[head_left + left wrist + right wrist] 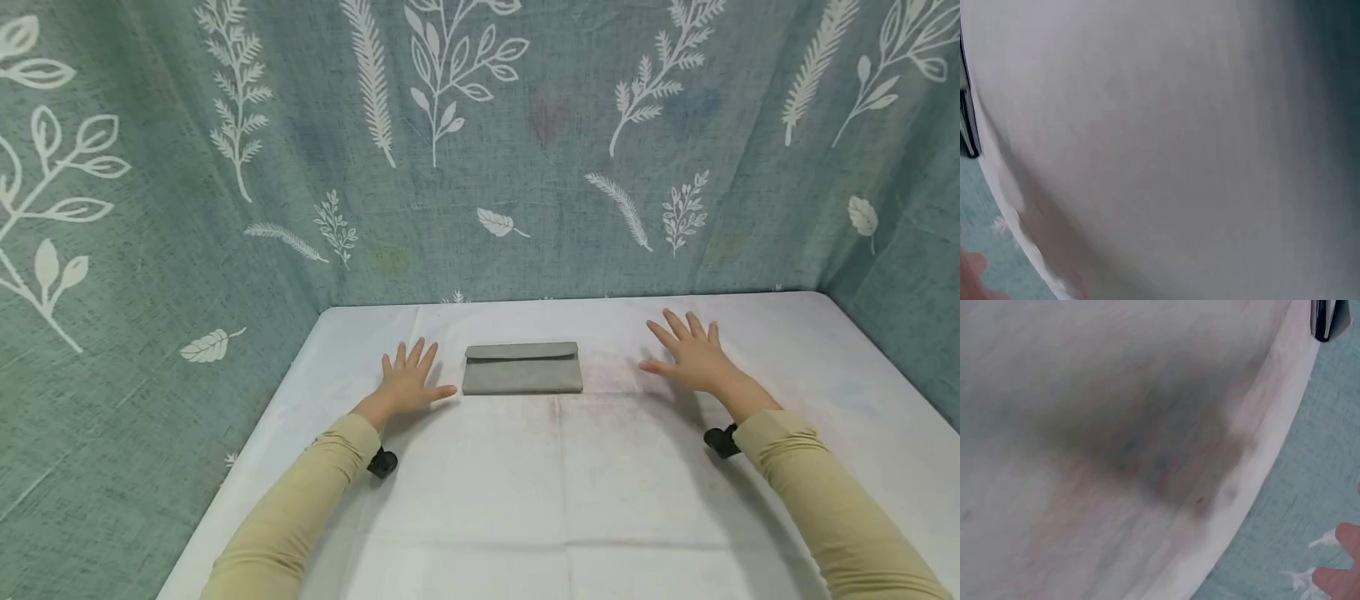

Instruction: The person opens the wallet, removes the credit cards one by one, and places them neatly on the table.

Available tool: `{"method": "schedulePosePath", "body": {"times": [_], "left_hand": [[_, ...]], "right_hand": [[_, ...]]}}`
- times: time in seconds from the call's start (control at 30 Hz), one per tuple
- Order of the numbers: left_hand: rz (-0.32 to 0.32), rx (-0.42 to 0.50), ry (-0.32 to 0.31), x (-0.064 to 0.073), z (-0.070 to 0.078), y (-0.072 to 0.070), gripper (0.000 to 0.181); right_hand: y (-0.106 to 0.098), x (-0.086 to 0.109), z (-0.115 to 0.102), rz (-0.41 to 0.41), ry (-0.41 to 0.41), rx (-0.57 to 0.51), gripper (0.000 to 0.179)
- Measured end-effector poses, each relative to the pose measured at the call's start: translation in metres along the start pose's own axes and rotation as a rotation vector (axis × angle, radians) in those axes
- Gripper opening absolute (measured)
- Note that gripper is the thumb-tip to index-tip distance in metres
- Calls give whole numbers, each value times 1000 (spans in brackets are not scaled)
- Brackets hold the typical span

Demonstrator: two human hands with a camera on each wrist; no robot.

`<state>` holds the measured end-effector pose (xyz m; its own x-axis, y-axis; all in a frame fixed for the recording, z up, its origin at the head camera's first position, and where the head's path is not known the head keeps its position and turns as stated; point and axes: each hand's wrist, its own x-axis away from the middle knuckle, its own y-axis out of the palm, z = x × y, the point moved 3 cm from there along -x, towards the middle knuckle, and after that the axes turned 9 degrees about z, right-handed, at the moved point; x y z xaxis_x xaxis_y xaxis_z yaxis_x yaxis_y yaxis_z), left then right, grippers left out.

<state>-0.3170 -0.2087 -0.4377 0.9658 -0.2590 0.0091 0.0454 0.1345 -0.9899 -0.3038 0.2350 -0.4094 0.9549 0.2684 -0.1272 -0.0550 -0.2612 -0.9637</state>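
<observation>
A flat grey case with a fold-over flap lies on the white-covered table, near its back edge in the head view. To the left of it is my left hand, its fingers spread and the thumb pointing toward the case without gripping it. My right hand is farther off on the right side, fingers also spread, holding nothing. Part of the case's dark-edged end shows at the left border of the left wrist view. The right wrist view catches another end of the case at top right, with fingertips at lower right.
A white cloth with fold creases covers the table. Green-blue curtains with white leaf prints hang behind and at both sides. Small black wrist cameras sit under the left and right wrists.
</observation>
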Motion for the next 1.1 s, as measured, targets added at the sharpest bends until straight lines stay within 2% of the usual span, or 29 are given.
{"method": "schedulePosePath", "body": {"times": [0.13,0.3,0.53,0.8,0.93,1.1], "left_hand": [[-14,11,38,0,7,2,92],[-32,8,105,3,22,4,92],[-10,-7,216,11,41,6,90],[-84,-31,315,21,61,9,93],[-97,-53,341,23,68,12,94],[-121,-86,351,25,73,17,92]], "right_hand": [[2,-5,-8,-17,-9,-8,84],[7,-12,-21,-39,-27,-18,84],[16,-25,-40,-39,-68,-43,79],[23,-42,-67,-42,-163,-62,74],[27,-52,-84,-47,-215,-57,71],[38,-64,-101,-62,-223,-122,68]]}}
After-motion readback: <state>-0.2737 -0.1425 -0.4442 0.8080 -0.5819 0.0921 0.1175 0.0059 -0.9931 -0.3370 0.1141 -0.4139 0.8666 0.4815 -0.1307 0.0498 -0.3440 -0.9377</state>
